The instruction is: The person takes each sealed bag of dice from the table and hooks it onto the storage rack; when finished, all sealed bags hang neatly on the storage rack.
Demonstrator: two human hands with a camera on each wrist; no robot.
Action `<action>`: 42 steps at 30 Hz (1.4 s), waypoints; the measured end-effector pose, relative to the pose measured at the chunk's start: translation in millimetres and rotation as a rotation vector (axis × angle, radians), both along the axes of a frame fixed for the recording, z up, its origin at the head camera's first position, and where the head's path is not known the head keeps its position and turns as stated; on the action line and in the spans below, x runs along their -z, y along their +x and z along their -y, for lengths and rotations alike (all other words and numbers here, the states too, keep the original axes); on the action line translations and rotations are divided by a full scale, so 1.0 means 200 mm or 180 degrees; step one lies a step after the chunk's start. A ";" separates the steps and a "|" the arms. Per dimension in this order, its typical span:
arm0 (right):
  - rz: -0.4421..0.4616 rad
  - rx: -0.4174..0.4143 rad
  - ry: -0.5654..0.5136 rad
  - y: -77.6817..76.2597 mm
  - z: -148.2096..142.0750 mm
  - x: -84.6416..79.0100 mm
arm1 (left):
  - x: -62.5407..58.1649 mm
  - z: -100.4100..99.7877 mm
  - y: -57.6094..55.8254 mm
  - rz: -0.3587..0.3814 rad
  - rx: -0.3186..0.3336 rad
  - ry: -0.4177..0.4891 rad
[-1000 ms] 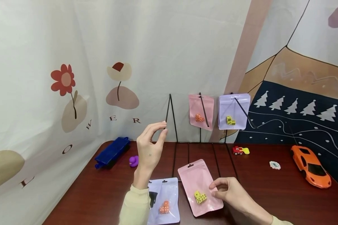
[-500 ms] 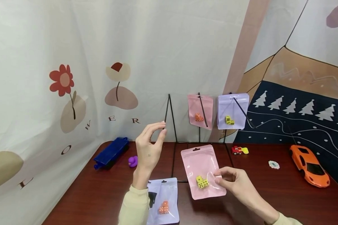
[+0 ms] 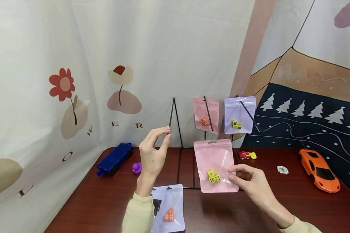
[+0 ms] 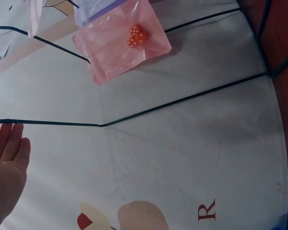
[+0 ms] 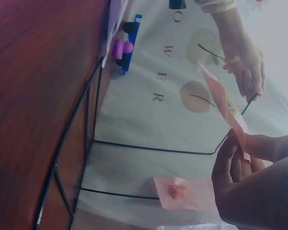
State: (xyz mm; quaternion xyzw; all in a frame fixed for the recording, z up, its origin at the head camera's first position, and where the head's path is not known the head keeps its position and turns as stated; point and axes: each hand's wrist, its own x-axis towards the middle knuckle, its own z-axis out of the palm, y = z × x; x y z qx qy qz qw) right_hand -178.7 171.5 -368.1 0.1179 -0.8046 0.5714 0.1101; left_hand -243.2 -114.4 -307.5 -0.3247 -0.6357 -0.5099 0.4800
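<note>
My left hand (image 3: 153, 155) pinches the tip of the leftmost hook (image 3: 171, 113) of a black wire rack between thumb and fingers. No bag hangs on that hook (image 4: 57, 123) in the left wrist view. With thumb and fingers, my right hand (image 3: 250, 181) pinches the right edge of a pink zip bag (image 3: 204, 158). The bag is upright above the table, its slotted top edge up and yellow dice (image 3: 213, 176) low inside. A pink bag (image 3: 199, 108) with orange dice hangs on the middle hook, and lavender bags (image 3: 245, 111) with yellow dice on the right one.
Lavender bags (image 3: 178, 197) lie at the front, one with orange dice. A blue case (image 3: 115, 158) and a purple duck (image 3: 136, 167) are at left. A small red-and-yellow toy vehicle (image 3: 246, 155), a white chip (image 3: 282, 170) and an orange toy car (image 3: 319, 171) stand at right. Printed cloth (image 3: 151, 48) hangs behind.
My right hand has lifted the pink bag with yellow dice from low over the table up toward the rack, and the bag has turned more upright. My left hand stays at the hook tip.
</note>
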 end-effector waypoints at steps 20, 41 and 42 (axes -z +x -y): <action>-0.0355 0.0077 -0.0328 0.03 0.00 -0.06 | 0.01 0.01 0.00 -0.0010 0.0010 0.0000; -0.0515 0.0023 -0.0383 0.02 0.03 -0.10 | 0.00 0.00 0.00 0.0040 0.0022 -0.0015; -0.0520 0.0016 -0.0410 0.02 0.04 -0.10 | 0.00 0.00 0.01 0.0049 0.0018 -0.0020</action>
